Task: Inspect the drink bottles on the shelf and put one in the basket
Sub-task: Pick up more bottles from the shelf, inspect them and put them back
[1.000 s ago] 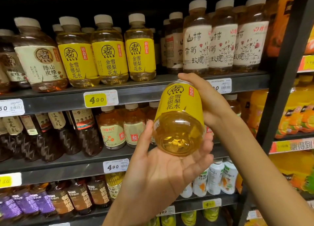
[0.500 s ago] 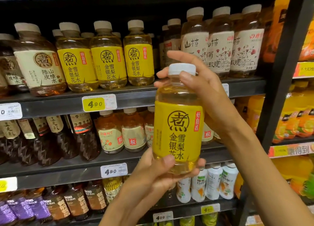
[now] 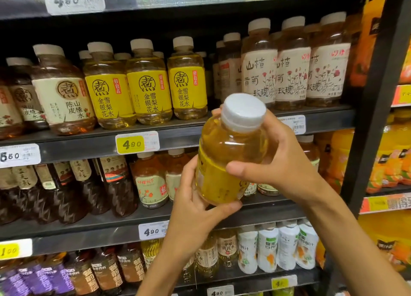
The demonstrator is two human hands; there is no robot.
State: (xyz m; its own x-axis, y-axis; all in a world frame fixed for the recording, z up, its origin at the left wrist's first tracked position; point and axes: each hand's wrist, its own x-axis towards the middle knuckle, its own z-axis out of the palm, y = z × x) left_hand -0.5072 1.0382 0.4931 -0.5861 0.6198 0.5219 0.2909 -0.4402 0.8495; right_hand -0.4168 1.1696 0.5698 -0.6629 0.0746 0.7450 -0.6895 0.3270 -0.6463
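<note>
The drink bottle (image 3: 224,162), yellow-labelled and white-capped, is held in front of the shelving (image 3: 89,143), tilted so that its cap (image 3: 243,112) leans toward the camera. Open air is seen all round it; the shelf edges lie behind it, and a dark upright post (image 3: 375,117) stands well to its right.

The shelving is filled in tiers. On the upper tier, three matching yellow-labelled bottles (image 3: 148,91) are ranged side by side, with cream-labelled bottles (image 3: 291,71) to their right, one reading 山楂. Dark bottles (image 3: 89,184) are set on the tier below.

The bottle's shoulder is gripped by the right hand (image 3: 282,160), thumb across the front and fingers (image 3: 214,112) curled round behind the neck. Its base is cupped by the left hand (image 3: 193,209), thumb pressed beneath the bottom edge.

Price tags (image 3: 136,142) on the shelf edges are marked 4.90; the held bottle's label cannot be read.
</note>
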